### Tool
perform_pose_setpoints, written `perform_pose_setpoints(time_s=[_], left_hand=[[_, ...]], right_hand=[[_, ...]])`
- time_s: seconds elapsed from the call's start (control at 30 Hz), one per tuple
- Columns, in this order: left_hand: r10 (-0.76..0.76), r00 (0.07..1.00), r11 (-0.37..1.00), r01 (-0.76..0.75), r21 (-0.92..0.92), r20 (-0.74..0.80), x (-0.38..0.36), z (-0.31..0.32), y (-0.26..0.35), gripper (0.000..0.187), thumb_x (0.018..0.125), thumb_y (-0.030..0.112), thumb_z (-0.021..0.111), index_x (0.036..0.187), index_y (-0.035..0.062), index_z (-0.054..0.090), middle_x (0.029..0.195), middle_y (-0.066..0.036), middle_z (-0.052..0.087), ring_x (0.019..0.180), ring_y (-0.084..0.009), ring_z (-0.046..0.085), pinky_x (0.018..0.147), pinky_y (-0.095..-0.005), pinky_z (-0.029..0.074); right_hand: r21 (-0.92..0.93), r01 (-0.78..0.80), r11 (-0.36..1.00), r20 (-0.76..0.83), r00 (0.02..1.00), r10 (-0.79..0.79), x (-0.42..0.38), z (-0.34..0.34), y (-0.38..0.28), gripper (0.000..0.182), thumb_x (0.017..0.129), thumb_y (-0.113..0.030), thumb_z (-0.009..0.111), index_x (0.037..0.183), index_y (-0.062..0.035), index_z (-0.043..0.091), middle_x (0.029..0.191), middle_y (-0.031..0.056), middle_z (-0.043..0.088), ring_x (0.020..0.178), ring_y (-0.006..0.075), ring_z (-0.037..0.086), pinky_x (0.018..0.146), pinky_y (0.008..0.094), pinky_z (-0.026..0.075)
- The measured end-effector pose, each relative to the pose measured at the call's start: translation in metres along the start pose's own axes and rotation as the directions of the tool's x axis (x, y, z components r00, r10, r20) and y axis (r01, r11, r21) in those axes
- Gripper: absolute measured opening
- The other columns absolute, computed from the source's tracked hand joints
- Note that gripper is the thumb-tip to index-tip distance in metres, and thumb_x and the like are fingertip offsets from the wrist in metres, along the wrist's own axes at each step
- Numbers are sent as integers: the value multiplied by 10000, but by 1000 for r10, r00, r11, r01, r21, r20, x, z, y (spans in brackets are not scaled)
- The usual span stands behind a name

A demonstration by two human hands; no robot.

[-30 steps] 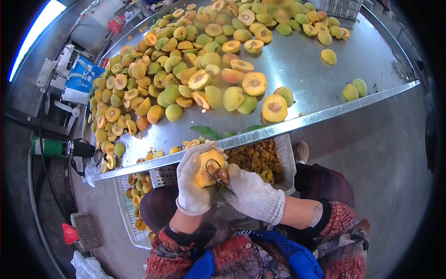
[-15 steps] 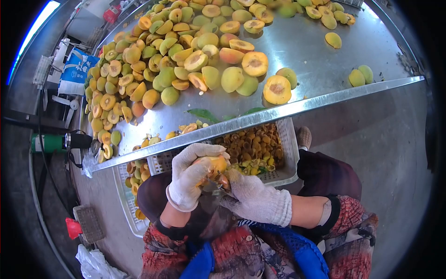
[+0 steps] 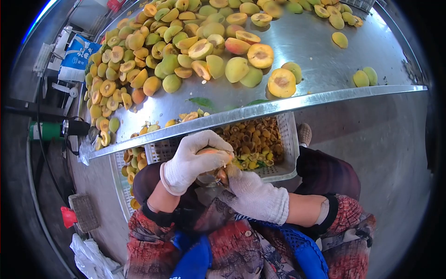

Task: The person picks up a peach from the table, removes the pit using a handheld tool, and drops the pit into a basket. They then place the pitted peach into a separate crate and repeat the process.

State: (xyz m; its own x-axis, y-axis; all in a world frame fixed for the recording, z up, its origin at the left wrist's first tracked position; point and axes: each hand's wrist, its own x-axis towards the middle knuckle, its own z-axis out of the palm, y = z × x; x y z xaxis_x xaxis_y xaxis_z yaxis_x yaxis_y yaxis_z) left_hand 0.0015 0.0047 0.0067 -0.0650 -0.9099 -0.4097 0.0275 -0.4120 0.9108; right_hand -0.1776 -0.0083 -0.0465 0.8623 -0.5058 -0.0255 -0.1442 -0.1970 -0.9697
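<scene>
By the near edge of the surface [image 3: 320, 65], left hand [image 3: 193, 160] has fingers curled snugly round a fruit [image 3: 211, 150] — right hand [image 3: 258, 195] grips a small tool [image 3: 223, 176]. Mid-carving, I'd guess — next move needs a steady hold.

Blue-and-white bag [image 3: 78, 56]: upper left, white print.
Green cylinder [image 3: 49, 131]: far left, dark end rightward.
Grey block [image 3: 84, 212]: floor, 1 red object [image 3: 68, 216] beside it.
White plastic bag [image 3: 92, 256]: crumpled, nearby.
</scene>
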Motion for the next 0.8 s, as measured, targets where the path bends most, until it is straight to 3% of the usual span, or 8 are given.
perform_pose_setpoints(time_s=[0.17, 0.33, 0.4, 0.43, 0.5, 0.57, 0.67, 0.8], left_hand=[[-82, 994, 986, 72, 153, 65, 10, -5, 12, 223, 801, 148, 684, 929, -29, 642, 845, -60, 649, 728, -124, 627, 655, -240, 499], [-113, 987, 971, 85, 222, 117, 16, -8, 19, 226, 796, 178, 690, 888, -24, 644, 837, -66, 647, 789, -113, 605, 699, -249, 488], [-96, 989, 965, 65, 253, 114, 17, -9, 16, 231, 793, 175, 689, 895, -26, 643, 840, -69, 646, 806, -119, 607, 707, -256, 490], [-94, 991, 971, 70, 227, 99, 17, -9, 15, 249, 774, 178, 680, 908, -29, 645, 857, -85, 657, 803, -134, 615, 714, -263, 492], [-92, 993, 982, 78, 172, 71, 15, -8, 12, 294, 737, 184, 661, 933, -34, 649, 889, -115, 677, 799, -165, 630, 727, -278, 495], [-15, 998, 996, 9, 91, 64, 15, -6, 8, 286, 743, 176, 635, 933, -38, 637, 881, -146, 671, 785, -203, 641, 726, -301, 508], [58, 996, 997, -53, -64, 71, 15, -4, 2, 280, 756, 186, 601, 919, -41, 617, 872, -193, 659, 764, -262, 653, 718, -327, 523], [219, 973, 928, -183, -324, 77, 14, 2, -8, 313, 792, 238, 561, 935, -38, 590, 881, -241, 641, 740, -313, 654, 678, -368, 546]], right_hand=[[18, -13, 1000, -12, 1000, 13, 2, 1, -3, 384, 835, -223, 622, 1090, 10, 453, 868, 254, 587, 801, 451, 595, 676, 513, 485], [204, -183, 962, 91, 982, 167, 4, -6, -11, 408, 820, -240, 647, 1079, 11, 456, 847, 238, 585, 791, 433, 605, 696, 487, 489], [346, -280, 896, 200, 954, 221, 6, -10, -12, 388, 834, -236, 647, 1069, 10, 459, 814, 179, 596, 706, 329, 620, 608, 399, 497], [430, -334, 839, 269, 934, 234, 6, -12, -11, 366, 852, -229, 641, 1067, 6, 462, 797, 131, 608, 631, 234, 628, 513, 317, 505], [534, -471, 702, 414, 870, 269, 8, -21, -16, 329, 869, -222, 640, 1053, -4, 476, 773, 86, 624, 544, 136, 632, 410, 231, 506], [560, -621, 549, 561, 771, 300, 10, -36, -31, 299, 868, -220, 648, 1030, -19, 497, 757, 92, 631, 520, 131, 624, 396, 221, 494], [630, -673, 387, 659, 727, 193, 10, -36, -26, 271, 866, -230, 658, 1000, -37, 523, 734, 94, 636, 501, 114, 610, 382, 205, 479], [669, -687, 284, 690, 716, 104, 11, -44, -27, 268, 855, -224, 673, 995, -45, 531, 736, 87, 643, 492, 106, 595, 395, 209, 488]])
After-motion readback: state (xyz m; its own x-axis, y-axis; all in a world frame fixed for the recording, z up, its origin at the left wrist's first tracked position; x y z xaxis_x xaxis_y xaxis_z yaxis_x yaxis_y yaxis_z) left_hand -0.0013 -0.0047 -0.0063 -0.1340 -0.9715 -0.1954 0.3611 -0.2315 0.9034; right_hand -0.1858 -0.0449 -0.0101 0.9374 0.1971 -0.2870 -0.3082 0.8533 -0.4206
